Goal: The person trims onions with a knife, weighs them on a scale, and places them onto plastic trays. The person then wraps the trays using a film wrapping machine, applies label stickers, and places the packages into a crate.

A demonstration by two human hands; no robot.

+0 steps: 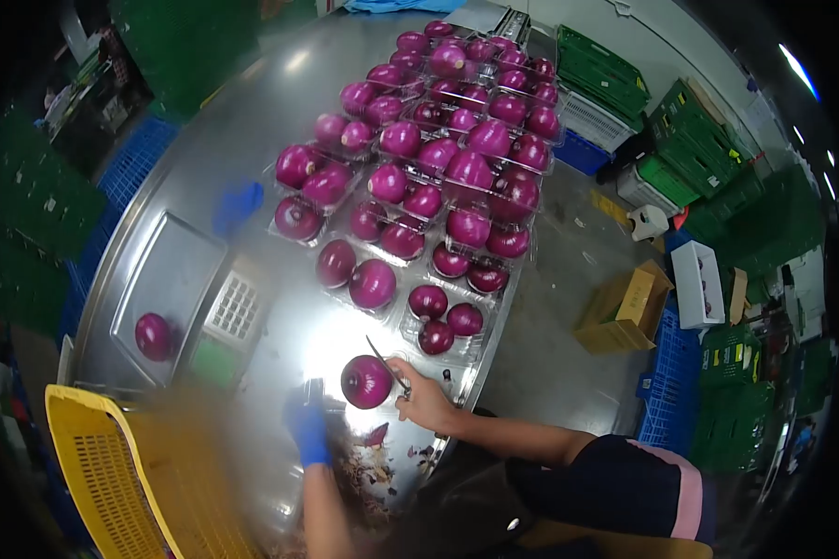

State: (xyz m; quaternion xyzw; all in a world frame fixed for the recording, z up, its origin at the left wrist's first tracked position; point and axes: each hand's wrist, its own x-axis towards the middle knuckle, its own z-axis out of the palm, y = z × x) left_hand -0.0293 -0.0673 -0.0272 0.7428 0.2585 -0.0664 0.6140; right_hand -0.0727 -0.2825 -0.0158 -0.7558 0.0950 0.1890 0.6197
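Observation:
My right hand (426, 399), bare, is closed around a small knife (388, 361) with a slim, slightly curved dark blade pointing up and left. Right beside the blade, a peeled purple onion (365, 382) rests on the steel table (280, 307). My left hand (308, 427), in a blue glove, is below and left of that onion, apart from it; motion blur smears its fingers. Purple onions sit in clear plastic trays (410, 331) in rows beyond my hands. Loose skins and scraps (373, 461) lie on the table between my forearms.
A yellow basket (103, 466) stands at the near left. One onion (154, 336) lies in a recessed basin (149, 270). On the floor at right are a cardboard box (629, 307), a white box (697, 284) and green crates (699, 140). A blurred blue patch (238, 207) is at left.

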